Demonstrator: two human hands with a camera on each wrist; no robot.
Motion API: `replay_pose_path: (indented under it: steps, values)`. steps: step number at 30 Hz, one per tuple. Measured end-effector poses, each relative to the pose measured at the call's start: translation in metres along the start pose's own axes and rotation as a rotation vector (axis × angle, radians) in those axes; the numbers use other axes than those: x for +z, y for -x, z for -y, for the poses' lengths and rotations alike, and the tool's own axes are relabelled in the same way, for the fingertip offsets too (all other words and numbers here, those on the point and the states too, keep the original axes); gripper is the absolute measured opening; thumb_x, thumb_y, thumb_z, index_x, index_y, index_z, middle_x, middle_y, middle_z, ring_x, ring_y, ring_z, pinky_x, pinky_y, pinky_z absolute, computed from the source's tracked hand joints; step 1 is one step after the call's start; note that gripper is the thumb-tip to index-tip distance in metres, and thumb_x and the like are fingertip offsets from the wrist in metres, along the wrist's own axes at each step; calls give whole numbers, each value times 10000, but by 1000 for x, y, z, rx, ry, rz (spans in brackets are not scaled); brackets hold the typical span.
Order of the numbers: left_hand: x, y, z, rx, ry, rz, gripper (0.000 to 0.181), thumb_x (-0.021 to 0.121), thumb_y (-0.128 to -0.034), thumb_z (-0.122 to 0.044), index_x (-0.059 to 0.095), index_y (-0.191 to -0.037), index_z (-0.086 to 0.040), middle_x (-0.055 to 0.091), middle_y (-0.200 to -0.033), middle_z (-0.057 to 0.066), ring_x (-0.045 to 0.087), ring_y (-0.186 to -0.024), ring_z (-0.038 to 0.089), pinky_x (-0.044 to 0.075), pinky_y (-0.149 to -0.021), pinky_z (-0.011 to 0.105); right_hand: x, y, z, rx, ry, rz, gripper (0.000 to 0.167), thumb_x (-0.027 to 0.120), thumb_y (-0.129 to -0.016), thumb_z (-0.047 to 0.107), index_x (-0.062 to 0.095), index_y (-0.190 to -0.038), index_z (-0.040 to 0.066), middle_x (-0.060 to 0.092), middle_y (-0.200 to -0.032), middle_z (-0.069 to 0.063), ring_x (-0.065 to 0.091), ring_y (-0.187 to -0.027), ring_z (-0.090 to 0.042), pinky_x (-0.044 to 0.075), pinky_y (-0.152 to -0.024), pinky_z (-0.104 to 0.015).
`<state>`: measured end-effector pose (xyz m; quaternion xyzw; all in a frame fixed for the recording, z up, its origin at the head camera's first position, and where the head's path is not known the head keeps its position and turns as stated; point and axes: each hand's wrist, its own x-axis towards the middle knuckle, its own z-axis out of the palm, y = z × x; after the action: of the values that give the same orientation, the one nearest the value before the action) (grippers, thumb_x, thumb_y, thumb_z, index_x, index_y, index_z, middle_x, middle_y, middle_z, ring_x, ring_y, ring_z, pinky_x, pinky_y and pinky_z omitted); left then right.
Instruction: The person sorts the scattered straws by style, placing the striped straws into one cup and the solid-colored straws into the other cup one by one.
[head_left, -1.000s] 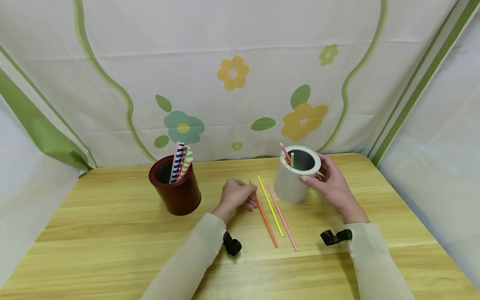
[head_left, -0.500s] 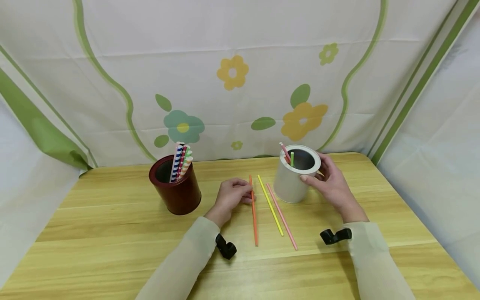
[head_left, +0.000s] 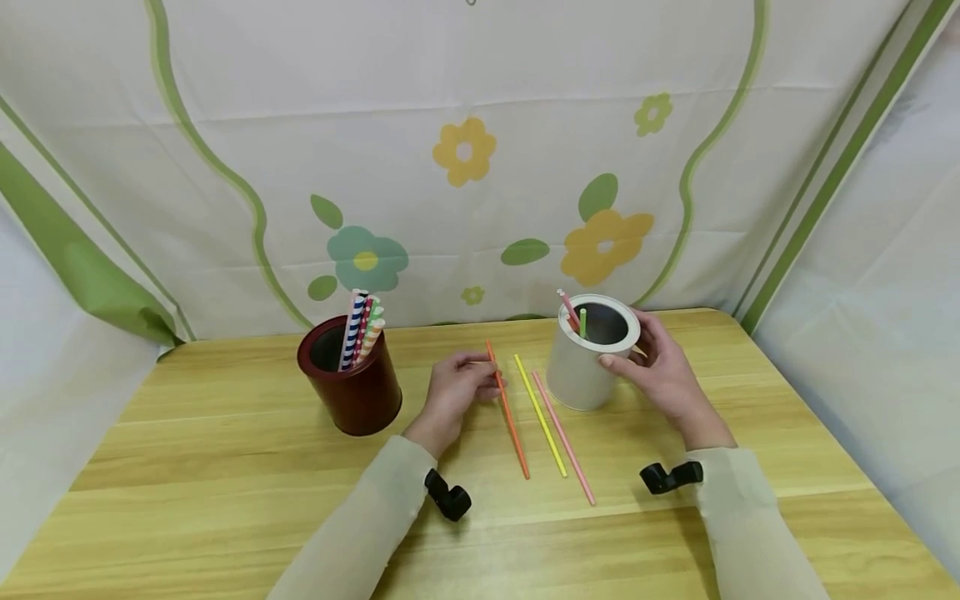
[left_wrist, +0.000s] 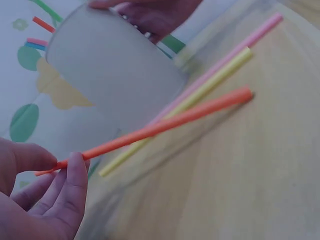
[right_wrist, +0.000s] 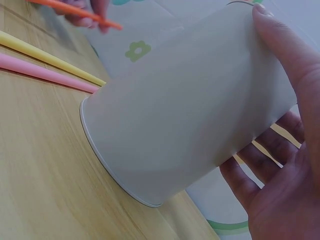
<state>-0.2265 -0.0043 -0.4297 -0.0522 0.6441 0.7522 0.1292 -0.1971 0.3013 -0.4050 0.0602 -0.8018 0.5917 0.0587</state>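
Note:
My left hand point(head_left: 456, 393) pinches an orange straw point(head_left: 513, 429) close to its far end, between thumb and fingers. In the left wrist view the straw point(left_wrist: 170, 121) slants over the wood, its shadow beside it. To its right a yellow straw point(head_left: 540, 414) and a pink straw point(head_left: 564, 437) lie on the table. A white can point(head_left: 579, 375) stands upright behind them, with a few straws point(head_left: 582, 323) poking out. My right hand point(head_left: 666, 379) grips the can's right side, thumb near the rim; in the right wrist view its fingers point(right_wrist: 260, 162) wrap the far side.
A dark red can point(head_left: 360, 406) stands on the left, holding several patterned paper straws point(head_left: 360, 333). Behind the wooden table point(head_left: 225, 467) hangs a white cloth point(head_left: 300, 133) printed with flowers, and cloth closes both sides too.
The left hand has shifted left with the orange straw, drawing it away from the yellow one; the straw's tilt has changed. The right hand and white can have stayed put.

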Motion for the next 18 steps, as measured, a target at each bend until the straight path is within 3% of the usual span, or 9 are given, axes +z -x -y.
replay_pose_path:
  steps: [7,18]
  values:
    - [2,7,-21,71,63,-41,299,687,-1014,-15,645,-1301,57,727,-1020,96,773,-851,171,673,-833,331,0,0,1,-8,-1,-1,776,778,-996,101,346,-1641,99,448,-1612,-77,455,-1397,-3,448,-1047,-53]
    - [2,23,-36,123,87,-39,161,721,-1000,-16,684,-1154,10,751,-976,73,783,-847,165,678,-838,356,2,-1,-2,-22,-21,1,762,773,-993,73,360,-1633,103,465,-1582,-32,464,-1378,12,453,-1034,-59]
